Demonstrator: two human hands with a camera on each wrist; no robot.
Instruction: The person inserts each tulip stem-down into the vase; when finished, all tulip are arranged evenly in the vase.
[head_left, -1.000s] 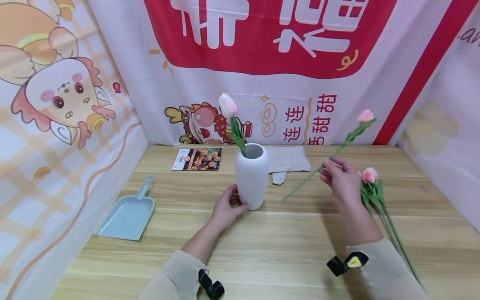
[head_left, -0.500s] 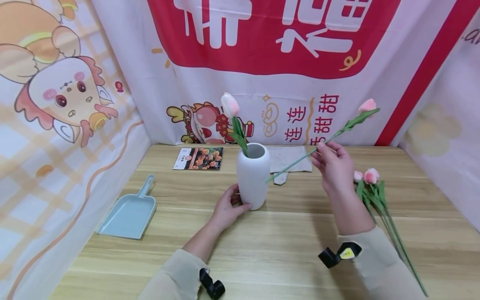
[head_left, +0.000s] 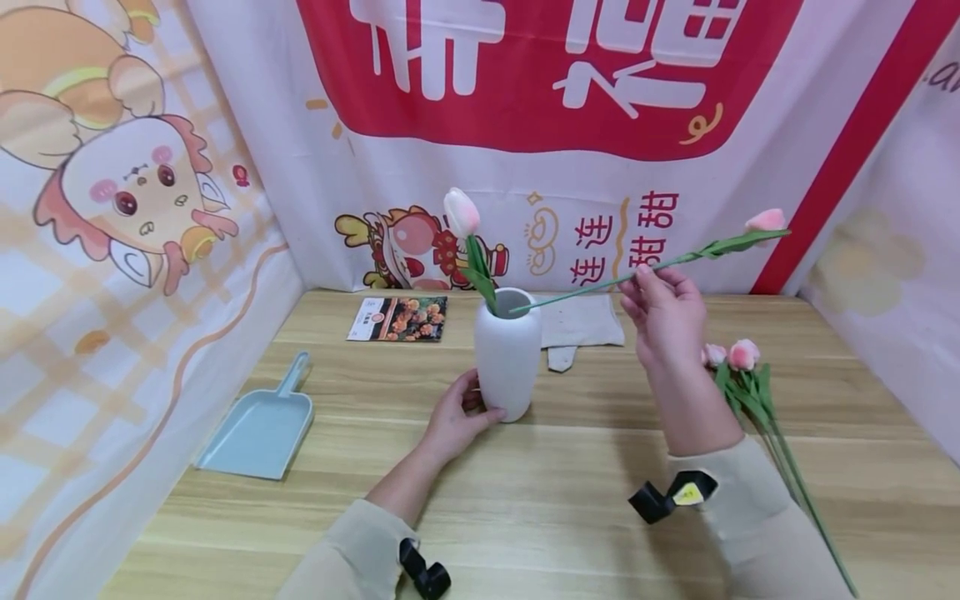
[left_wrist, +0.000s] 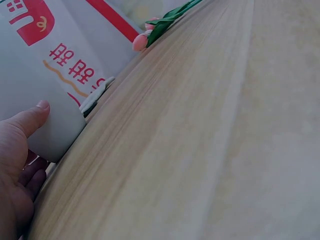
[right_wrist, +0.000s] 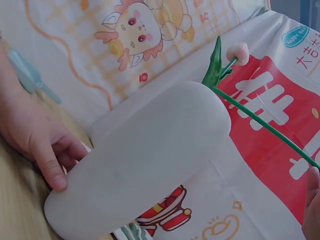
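A white vase point(head_left: 507, 362) stands upright on the table, and one pale pink tulip point(head_left: 461, 213) leans left out of its mouth. My left hand point(head_left: 459, 417) grips the vase low down, thumb in front, as the left wrist view also shows with the thumb on the white wall point(left_wrist: 37, 75). In my right hand point(head_left: 667, 317) a second pink tulip point(head_left: 765, 222) is pinched by its green stem between thumb and fingers. Its stem slants down to the left, and the stem's end overlaps the vase mouth. The tulip's bloom points up and right.
Several more tulips point(head_left: 744, 357) lie on the table at the right, beside my right forearm. Behind the vase lies a folded grey-beige cloth point(head_left: 581, 321). A seed packet point(head_left: 397, 319) sits at the back left, and a light blue dustpan point(head_left: 258, 429) at the left.
My right hand has moved up and left, bringing the tulip's stem end from beside the vase to its mouth. The stem now lies flatter. My left hand stays on the vase.
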